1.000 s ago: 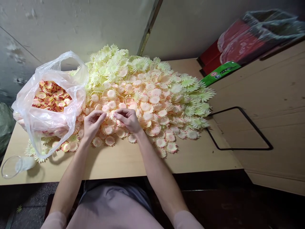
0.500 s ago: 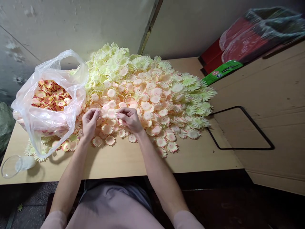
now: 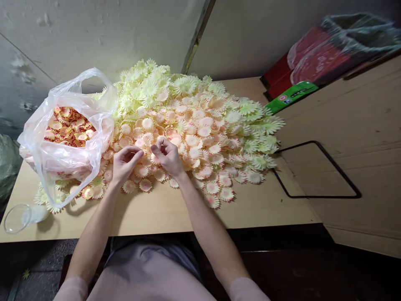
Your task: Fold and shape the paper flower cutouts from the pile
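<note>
A broad heap of artificial flower petal pieces [image 3: 203, 121] lies on the table, pale pink with red-tipped edges in the middle and yellow-green behind and to the right. Over its front part are both hands, close together. My left hand [image 3: 125, 164] has thumb and fingertips brought together. Across a small gap, my right hand [image 3: 169, 158] has its fingers curled in towards the thumb. Whatever either hand may pinch is too small or hidden to make out. To the left stands a white plastic bag [image 3: 75, 161], its mouth open on red-edged yellow flower pieces [image 3: 70, 127].
A clear glass [image 3: 23, 218] lies on its side at the table's [image 3: 150, 219] left front. On the right are a cardboard sheet [image 3: 354, 167], a black wire frame [image 3: 340, 169], a green packet [image 3: 291, 98] and red boxes [image 3: 316, 54] in clear plastic. A wall stands behind.
Half a second ago a pale pink flower piece was stretched between both hands; it no longer shows between them. My left hand has shifted right, and the hands are closer together.
</note>
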Tool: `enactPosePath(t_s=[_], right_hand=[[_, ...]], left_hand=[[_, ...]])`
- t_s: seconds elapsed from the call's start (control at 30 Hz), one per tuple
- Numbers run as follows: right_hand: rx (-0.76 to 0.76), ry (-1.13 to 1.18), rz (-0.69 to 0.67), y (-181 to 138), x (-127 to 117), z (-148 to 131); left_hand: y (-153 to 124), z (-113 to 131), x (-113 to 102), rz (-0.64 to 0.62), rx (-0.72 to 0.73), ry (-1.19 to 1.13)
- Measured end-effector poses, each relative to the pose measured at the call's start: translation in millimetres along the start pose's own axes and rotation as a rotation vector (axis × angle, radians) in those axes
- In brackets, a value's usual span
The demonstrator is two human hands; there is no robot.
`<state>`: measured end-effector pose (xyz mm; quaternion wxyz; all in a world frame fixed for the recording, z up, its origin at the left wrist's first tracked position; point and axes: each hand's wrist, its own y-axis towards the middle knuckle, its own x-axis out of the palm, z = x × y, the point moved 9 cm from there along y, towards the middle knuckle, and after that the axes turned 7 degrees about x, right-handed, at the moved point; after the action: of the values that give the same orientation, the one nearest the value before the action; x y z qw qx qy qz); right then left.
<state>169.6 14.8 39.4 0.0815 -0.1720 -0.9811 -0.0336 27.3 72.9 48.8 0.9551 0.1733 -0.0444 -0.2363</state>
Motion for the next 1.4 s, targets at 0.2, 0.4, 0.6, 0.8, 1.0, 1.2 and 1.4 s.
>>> enactPosePath(t_s=[0.2,0.4,0.6,0.8,1.0,1.2,1.4], right_hand=[[0.001,0.032,-0.056,1.9,1.9,4.1],[-0.023,0.063,-0.1,0.3,5.8,0.6],[-0.017,0.082,-0.13,1.1,9.5,-0.4],[-0.025,0.085,-0.12,3.4,9.1,2.2],[-0.028,0.088,-0.1,3.6,6.9,3.3],[-0.049,0.045,-0.075,2.9,5.4,0.5],[-0.036,0.021,-0.11,0.2,11.7,0.4]], left_hand=[[-0.9,4.7,11.2,-0.056,0.047,-0.053],[1.8,8.9,1.4,0.0,0.075,0.041],[1.7,0.9,-1.0,0.005,0.034,-0.012],[0.8,-4.2,-2.4,0.021,-0.007,-0.002],[-0.6,-2.7,3.4,-0.044,-0.02,0.09],[-2.8,-0.2,11.1,-0.11,-0.014,0.12],[-2.7,-2.0,5.5,-0.051,-0.006,0.135]])
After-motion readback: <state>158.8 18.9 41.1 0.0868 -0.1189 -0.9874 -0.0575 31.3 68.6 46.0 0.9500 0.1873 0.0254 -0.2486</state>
